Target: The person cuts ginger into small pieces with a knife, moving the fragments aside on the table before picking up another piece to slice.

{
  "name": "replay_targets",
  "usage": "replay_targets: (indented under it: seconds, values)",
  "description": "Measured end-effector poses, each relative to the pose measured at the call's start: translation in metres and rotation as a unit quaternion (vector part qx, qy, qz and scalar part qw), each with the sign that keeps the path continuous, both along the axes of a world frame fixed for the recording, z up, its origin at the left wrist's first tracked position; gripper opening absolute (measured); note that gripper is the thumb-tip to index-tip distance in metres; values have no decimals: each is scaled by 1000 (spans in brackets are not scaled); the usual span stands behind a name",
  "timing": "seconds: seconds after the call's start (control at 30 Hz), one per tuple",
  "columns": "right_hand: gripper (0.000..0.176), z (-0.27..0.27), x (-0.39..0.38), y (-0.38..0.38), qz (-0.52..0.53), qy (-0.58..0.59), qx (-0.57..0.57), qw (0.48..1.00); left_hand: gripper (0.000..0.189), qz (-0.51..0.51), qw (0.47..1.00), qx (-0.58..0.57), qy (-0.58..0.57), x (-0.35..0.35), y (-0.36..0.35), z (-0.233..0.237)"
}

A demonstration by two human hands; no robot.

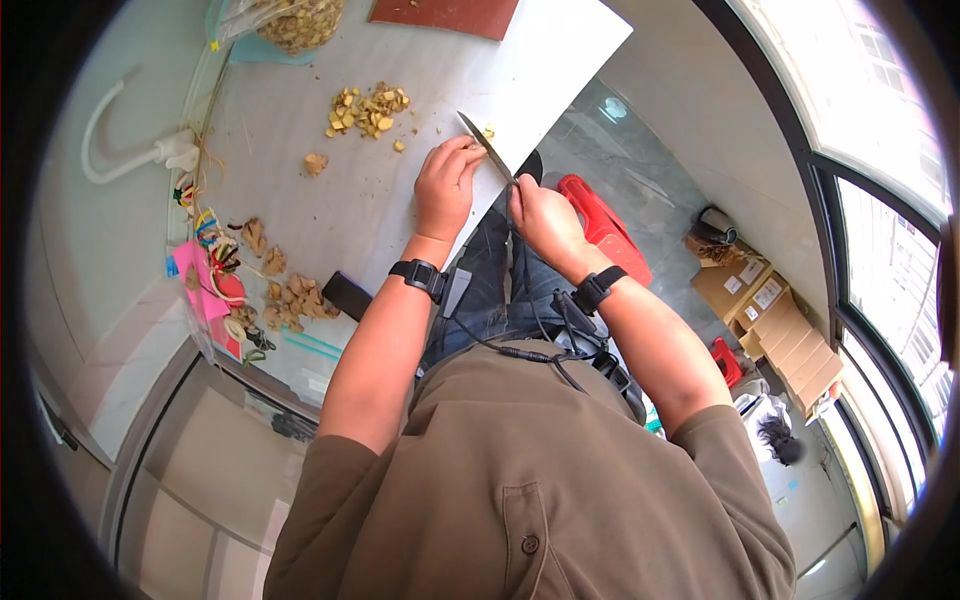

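My right hand [545, 215] is wrapped round the handle of a knife [487, 143], whose dark blade points away from me over the white tabletop [270, 130]. Close against the blade, my left hand [446, 188] pinches a piece of ginger, mostly hidden by the fingers. A small yellow slice [489, 131] lies just past the blade. Farther left is a heap of cut ginger [370, 110], with one unsliced ginger knob [315, 163] below it. More whole ginger [298, 300] lies in a pile near the table's near left side.
A bag of ginger pieces [300, 25] and a red-brown board [445, 14] are at the far side. A dark phone [346, 296] lies by my left forearm. Coloured cords [217, 240] line the wall side. On the floor to the right are a red stool [605, 230] and cardboard boxes [770, 310].
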State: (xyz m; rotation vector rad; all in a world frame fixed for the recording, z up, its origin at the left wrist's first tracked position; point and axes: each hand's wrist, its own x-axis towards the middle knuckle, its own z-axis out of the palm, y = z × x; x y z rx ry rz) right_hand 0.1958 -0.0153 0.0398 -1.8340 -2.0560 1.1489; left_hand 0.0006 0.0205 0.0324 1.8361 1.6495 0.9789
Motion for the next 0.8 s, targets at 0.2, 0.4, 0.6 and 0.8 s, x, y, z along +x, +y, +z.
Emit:
replay_targets:
  seconds: [0.2, 0.4, 0.6, 0.8]
  values:
    - [27, -2, -3, -6, -43, 26, 14, 999, 13, 23, 999, -16, -25, 1, -2, -6]
    - [28, 13, 12, -16, -37, 17, -17, 999, 14, 40, 998, -26, -35, 4, -4, -4]
    - [28, 16, 20, -23, -34, 12, -15, 999, 14, 36, 999, -14, -30, 4, -3, -6]
    - [27, 18, 20, -17, -15, 24, -16, 999, 14, 30, 999, -24, -36, 2, -2, -6]
